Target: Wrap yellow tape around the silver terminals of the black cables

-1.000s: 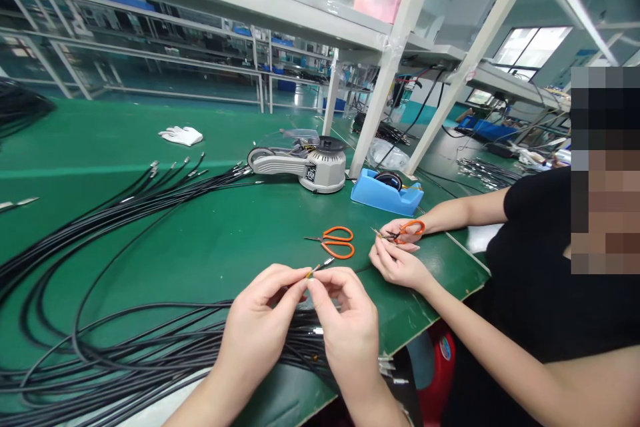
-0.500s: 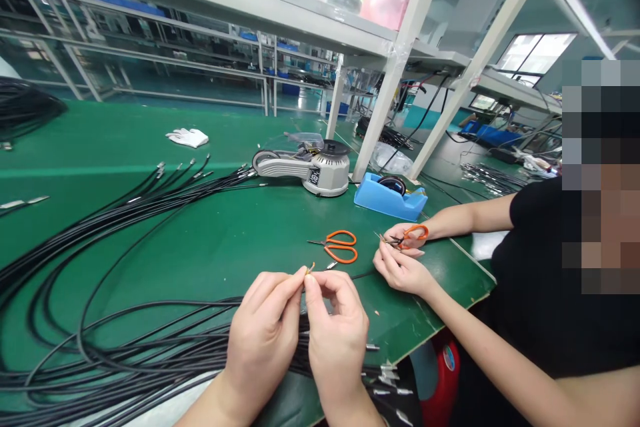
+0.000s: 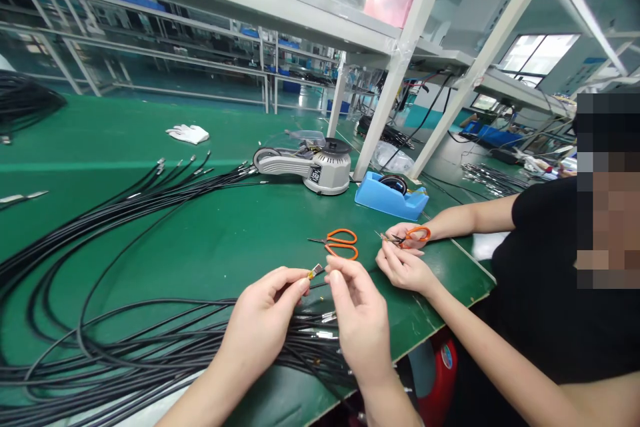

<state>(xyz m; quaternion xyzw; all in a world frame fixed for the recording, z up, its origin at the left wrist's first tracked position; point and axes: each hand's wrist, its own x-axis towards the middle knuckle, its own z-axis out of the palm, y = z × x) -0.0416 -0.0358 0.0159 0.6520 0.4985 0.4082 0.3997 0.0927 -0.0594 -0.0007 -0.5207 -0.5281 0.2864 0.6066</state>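
My left hand pinches a cable end with a small metal connector between thumb and forefinger. Yellow tape shows just below the metal. Close by on the right, my right hand is held with its fingers loosely curled and the thumb a little apart from them; I see nothing in it. Beneath both hands runs a thick bundle of black cables, with silvery connectors at its right end. Orange-handled scissors lie on the green mat just beyond my fingers.
At the right, a co-worker's hands hold orange-handled scissors. Behind stand a blue tape dispenser and a grey round tape machine. A white glove and more black cables lie to the left. Shelf posts rise at the back.
My hands were together, both pinching at the cable tip. Now my right hand has drawn off to the right, and the metal connector shows in my left fingers.
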